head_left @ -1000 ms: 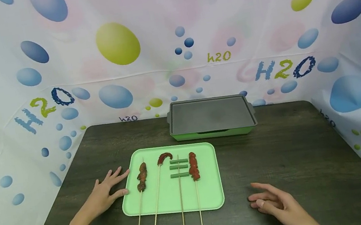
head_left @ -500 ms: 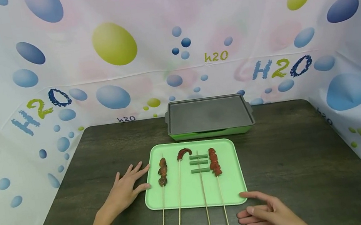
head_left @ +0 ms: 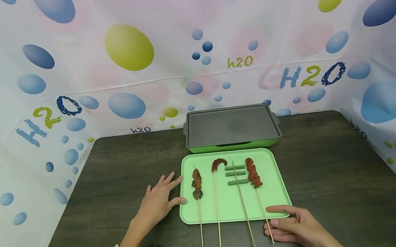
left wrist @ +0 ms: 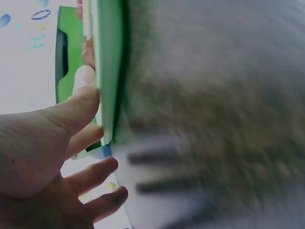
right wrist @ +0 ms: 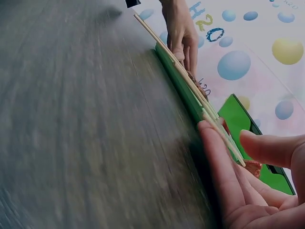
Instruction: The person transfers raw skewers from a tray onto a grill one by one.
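Note:
A light green tray (head_left: 229, 206) carries several skewers, their sticks jutting over its front edge. From left to right they hold brown meat chunks (head_left: 197, 183), a curled dark red tentacle (head_left: 218, 164), green stalk pieces (head_left: 236, 173) and red meat chunks (head_left: 253, 175). My left hand (head_left: 157, 202) has its fingers spread, with thumb and forefinger at the tray's left rim. My right hand (head_left: 300, 227) is at the front right corner, forefinger over the rim. The red meat skewer's stick passes between its thumb and fingers, which stand apart in the right wrist view.
A green griddle (head_left: 232, 124) with a flat dark grey top stands behind the tray, close to its back rim. All this rests on a dark wooden table (head_left: 327, 164). A white backdrop (head_left: 174, 67) printed with coloured ovals and H2O letters encloses the back and sides.
The tray with its skewers has slid right across the table, my left hand moving along at its left rim. My right hand has come up to the front right corner and the red meat skewer's stick.

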Demonstrator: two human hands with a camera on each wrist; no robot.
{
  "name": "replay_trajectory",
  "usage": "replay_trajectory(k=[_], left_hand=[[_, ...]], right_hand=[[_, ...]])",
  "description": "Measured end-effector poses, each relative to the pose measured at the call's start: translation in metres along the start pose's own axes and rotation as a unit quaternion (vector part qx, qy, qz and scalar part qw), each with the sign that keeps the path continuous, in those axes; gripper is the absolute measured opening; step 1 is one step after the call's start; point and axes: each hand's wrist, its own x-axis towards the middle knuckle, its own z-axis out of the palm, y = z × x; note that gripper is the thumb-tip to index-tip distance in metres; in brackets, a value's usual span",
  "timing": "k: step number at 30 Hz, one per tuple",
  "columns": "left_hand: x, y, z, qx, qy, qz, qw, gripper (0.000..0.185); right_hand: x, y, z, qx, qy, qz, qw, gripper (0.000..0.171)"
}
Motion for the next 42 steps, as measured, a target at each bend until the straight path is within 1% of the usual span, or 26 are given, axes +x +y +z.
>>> replay_trajectory(k=[5, 10, 14, 22, 26, 31, 36, 42], left_hand=[[0.005, 0.006, 0.003, -0.024, -0.017, 0.0, 0.9996, 0.073], [0.008, 0.007, 0.006, -0.03, -0.013, 0.005, 0.9995, 0.073], [0.012, 0.005, 0.007, -0.037, -0.011, 0.004, 0.9992, 0.074], [0.019, -0.004, 0.002, -0.057, -0.026, 0.004, 0.998, 0.075], [0.022, -0.004, 0.0, -0.064, -0.033, 0.005, 0.9974, 0.077], [0.022, -0.004, -0.002, -0.073, -0.039, 0.005, 0.9966, 0.079], [0.024, -0.005, -0.003, -0.074, -0.041, 0.004, 0.9964, 0.08], [0.026, -0.005, -0.002, -0.073, -0.041, 0.008, 0.9965, 0.079]], right_hand=[[-0.002, -0.004, -0.01, -0.018, 0.014, 0.003, 1.0, 0.054], [-0.004, -0.006, -0.015, -0.018, 0.012, 0.007, 1.0, 0.049], [-0.005, -0.007, -0.014, -0.021, 0.014, 0.005, 1.0, 0.049], [-0.007, -0.006, -0.013, -0.013, 0.017, 0.001, 1.0, 0.046], [-0.009, -0.003, -0.011, -0.015, 0.023, -0.006, 1.0, 0.046], [-0.013, -0.001, -0.003, -0.034, 0.035, -0.025, 0.999, 0.05], [-0.012, -0.002, 0.012, -0.065, 0.044, -0.049, 0.996, 0.054], [0.0, -0.007, 0.029, -0.079, 0.049, -0.072, 0.993, 0.054]])
